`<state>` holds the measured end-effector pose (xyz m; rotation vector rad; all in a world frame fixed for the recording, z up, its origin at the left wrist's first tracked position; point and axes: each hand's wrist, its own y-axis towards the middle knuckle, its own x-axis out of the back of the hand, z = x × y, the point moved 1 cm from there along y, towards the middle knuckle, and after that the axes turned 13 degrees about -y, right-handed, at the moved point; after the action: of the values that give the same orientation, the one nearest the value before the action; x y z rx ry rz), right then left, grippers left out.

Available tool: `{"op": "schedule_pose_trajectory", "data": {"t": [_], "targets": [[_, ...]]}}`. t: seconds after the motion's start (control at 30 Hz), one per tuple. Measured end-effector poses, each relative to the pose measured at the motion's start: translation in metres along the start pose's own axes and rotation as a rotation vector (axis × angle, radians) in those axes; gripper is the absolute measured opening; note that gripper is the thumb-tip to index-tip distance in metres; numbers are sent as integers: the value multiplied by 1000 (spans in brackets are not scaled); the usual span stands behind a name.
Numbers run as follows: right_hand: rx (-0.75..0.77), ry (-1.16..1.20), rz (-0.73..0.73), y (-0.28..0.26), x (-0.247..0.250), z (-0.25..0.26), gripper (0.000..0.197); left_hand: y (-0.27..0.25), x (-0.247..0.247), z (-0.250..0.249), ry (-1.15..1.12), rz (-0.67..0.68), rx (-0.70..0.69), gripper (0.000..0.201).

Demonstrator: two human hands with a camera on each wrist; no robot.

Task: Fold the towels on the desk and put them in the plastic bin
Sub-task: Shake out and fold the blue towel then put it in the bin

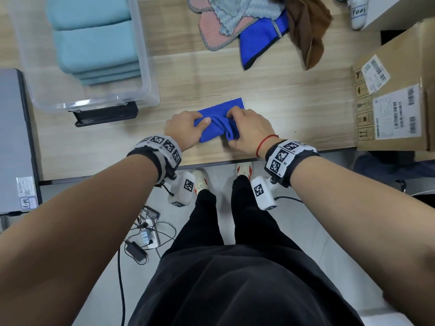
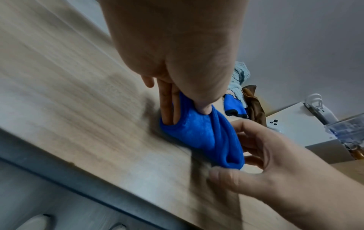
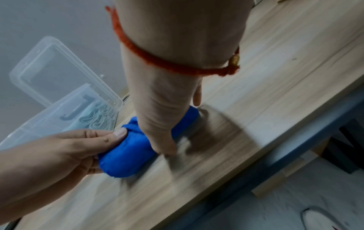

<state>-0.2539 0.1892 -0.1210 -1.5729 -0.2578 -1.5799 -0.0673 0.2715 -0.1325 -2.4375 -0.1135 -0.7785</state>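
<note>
A bright blue towel (image 1: 221,118) lies bunched and partly folded near the desk's front edge. My left hand (image 1: 186,128) pinches its left end, thumb on top and fingers beneath, as the left wrist view shows (image 2: 197,127). My right hand (image 1: 247,130) grips the towel's right end (image 3: 126,155), fingers curled over the fold. The clear plastic bin (image 1: 98,102) stands at the back left and holds folded light-blue towels (image 1: 94,43). A heap of unfolded towels (image 1: 254,24), pink, pale blue, blue and brown, lies at the back of the desk.
A cardboard box (image 1: 395,102) sits at the desk's right end. A black phone-like object (image 1: 106,116) lies against the bin's front. A grey device (image 1: 14,137) is at the far left. The bin's lid (image 3: 59,70) leans behind the bin.
</note>
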Motion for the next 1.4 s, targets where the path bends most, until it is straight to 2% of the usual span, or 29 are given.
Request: {"op": "schedule_pose_trajectory", "data": {"t": [0.1,0.23,0.4,0.5,0.6,0.83,1.0,1.2,1.33,1.4], "targets": [[-57,81,-22,7,3,-2,31,3,3,2,1,4,35,38],[-153,295,14,14,5,-16,22,3,5,4,-54,15,91,36],[-222,419,40,19,7,-30,30,-2,7,10,-416,114,190,43],[-250,454,41,22,6,-31,28,-3,5,11,-605,76,218,27],[-275,478,48,26,5,-32,26,1,4,12,-544,29,183,18],[-386,402,54,37,9,-31,42,10,0,12,-335,-46,280,39],[-465,350,49,45,9,-26,49,11,1,18,-295,-69,347,52],[-509,344,31,43,6,-27,48,17,3,14,-249,-71,357,51],[-502,283,84,44,3,-30,43,17,4,8,-159,-62,355,49],[-485,262,92,44,2,-29,47,17,3,7,-137,-74,339,47]]}}
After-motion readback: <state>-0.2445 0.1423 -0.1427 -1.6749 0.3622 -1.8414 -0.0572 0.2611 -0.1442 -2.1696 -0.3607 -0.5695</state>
